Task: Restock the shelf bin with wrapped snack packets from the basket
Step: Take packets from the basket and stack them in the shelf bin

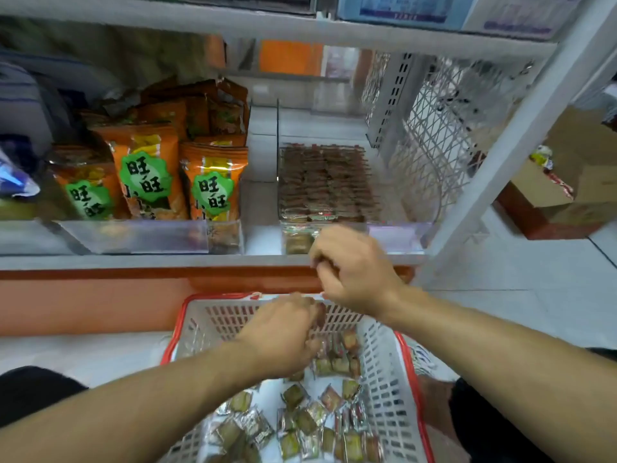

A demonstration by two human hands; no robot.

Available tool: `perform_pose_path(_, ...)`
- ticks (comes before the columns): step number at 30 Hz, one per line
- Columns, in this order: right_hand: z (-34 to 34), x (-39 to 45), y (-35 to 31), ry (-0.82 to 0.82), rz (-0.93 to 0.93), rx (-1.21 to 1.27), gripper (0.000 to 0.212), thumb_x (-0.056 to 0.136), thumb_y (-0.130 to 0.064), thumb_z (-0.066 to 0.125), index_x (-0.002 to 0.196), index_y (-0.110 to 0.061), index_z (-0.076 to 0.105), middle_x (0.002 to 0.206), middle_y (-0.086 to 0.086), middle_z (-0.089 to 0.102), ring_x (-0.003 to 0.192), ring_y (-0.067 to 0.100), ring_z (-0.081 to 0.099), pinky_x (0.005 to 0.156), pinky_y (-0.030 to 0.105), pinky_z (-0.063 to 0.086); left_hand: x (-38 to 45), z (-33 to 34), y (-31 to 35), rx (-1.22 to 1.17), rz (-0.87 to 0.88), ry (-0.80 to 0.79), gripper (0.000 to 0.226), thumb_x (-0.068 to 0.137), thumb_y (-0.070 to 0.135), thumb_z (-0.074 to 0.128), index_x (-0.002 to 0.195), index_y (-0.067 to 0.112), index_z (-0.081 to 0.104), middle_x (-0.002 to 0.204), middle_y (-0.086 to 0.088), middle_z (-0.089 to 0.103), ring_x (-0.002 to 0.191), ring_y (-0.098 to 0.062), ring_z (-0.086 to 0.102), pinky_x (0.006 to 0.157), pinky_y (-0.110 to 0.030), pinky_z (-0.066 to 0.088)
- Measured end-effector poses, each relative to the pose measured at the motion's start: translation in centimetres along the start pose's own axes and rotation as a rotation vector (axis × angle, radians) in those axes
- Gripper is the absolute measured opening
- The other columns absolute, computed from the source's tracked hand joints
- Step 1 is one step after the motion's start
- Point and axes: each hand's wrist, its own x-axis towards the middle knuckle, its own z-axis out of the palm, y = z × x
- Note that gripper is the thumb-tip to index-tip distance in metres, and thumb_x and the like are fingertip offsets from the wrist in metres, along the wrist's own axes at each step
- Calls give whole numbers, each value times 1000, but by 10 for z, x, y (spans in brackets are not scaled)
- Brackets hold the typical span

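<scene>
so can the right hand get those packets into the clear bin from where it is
Probably yes. The right hand hovers just before the clear bin, above its low front wall; the top looks open, and nothing stands between them.

The light is even and fairly bright, soft and white, with no hard shadows; only the back of the shelf (100,78) at upper left falls into dimness. Glare lies on the clear front wall of the bin (394,233) and glints off the foil packets (300,426) in the basket (387,379). Wide-angle distortion bends the shelf post (521,135) and stretches both forearms near the lower corners. Motion blur softens the whole picture, most of all the right hand (354,269), the mesh panel (444,128) and the top edge.
</scene>
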Motion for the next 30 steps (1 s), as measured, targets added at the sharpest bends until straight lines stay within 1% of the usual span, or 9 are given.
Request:
perform_pose_path(3, 52, -65, 6, -631, 21, -178, 19, 80, -10, 56, 94, -18, 66, 92, 0, 66, 87, 25, 61, 73, 37, 51, -27, 50, -31, 119, -134, -465, 45, 91, 38, 59, 134, 28, 55, 140, -2, 57, 126, -26, 55, 104, -40, 48)
perform_pose_path(6, 92, -137, 37, -1066, 524, -252, 47, 87, -10, 65, 132, -20, 56, 141, 5, 51, 134, 29, 46, 106, 41, 44, -43, 80, -65, 102, -304, -621, 63, 90, 34, 66, 149, 22, 45, 150, -7, 50, 135, -27, 49, 111, -38, 43)
perform_pose_path(8, 111, -171, 53, -1086, 770, -190, 69, 82, -5, 72, 144, -19, 47, 164, 8, 20, 152, 32, 20, 122, 45, 27, -45, 93, -82, -1, -444, -604, 75, 87, 32, 69, 154, 23, 37, 152, -6, 47, 135, -26, 49, 113, -39, 44)
perform_pose_path(10, 130, -191, 62, -1080, 775, -247, 88, 78, -1, 74, 154, -15, 33, 168, 8, 4, 155, 32, 8, 126, 44, 11, -41, 107, -94, -92, -536, -540, 79, 86, 29, 69, 156, 24, 33, 155, -5, 44, 137, -25, 48, 114, -37, 44)
perform_pose_path(14, 169, -198, 74, -1123, 621, -358, 104, 74, -9, 76, 158, -21, 16, 164, 10, 18, 151, 34, 15, 125, 51, 12, -21, 150, -106, -176, -582, -488, 76, 93, 30, 62, 159, 28, 26, 163, -3, 31, 144, -27, 41, 116, -45, 40)
perform_pose_path(18, 203, -198, 83, -1171, 659, -350, 115, 71, -17, 80, 159, -23, 6, 160, 9, 22, 148, 32, 21, 121, 51, 20, 3, 192, -110, -133, -514, -488, 76, 93, 21, 63, 158, 30, 24, 170, 0, 15, 150, -28, 33, 116, -45, 37)
perform_pose_path(22, 227, -208, 78, -1140, 670, -358, 98, 84, -23, 69, 158, -16, 5, 156, 10, 29, 144, 31, 27, 114, 54, 31, 29, 228, -109, -37, -393, -455, 86, 88, 10, 67, 159, 28, 23, 165, -6, 27, 150, -31, 28, 124, -45, 26)
perform_pose_path(25, 235, -206, 82, -1132, 721, -379, 92, 86, -31, 67, 158, -13, 13, 157, 11, 28, 146, 29, 26, 111, 58, 31, 45, 247, -106, -71, -394, -464, 84, 87, 15, 69, 158, 27, 25, 155, -8, 38, 139, -33, 43, 115, -42, 35)
perform_pose_path(30, 247, -207, 88, -1105, 677, -365, 65, 87, -19, 64, 145, -18, 34, 147, 8, 40, 139, 31, 34, 108, 60, 28, 52, 262, -105, -44, -400, -460, 64, 89, 24, 70, 144, 21, 38, 139, -8, 50, 122, -32, 54, 99, -43, 46)
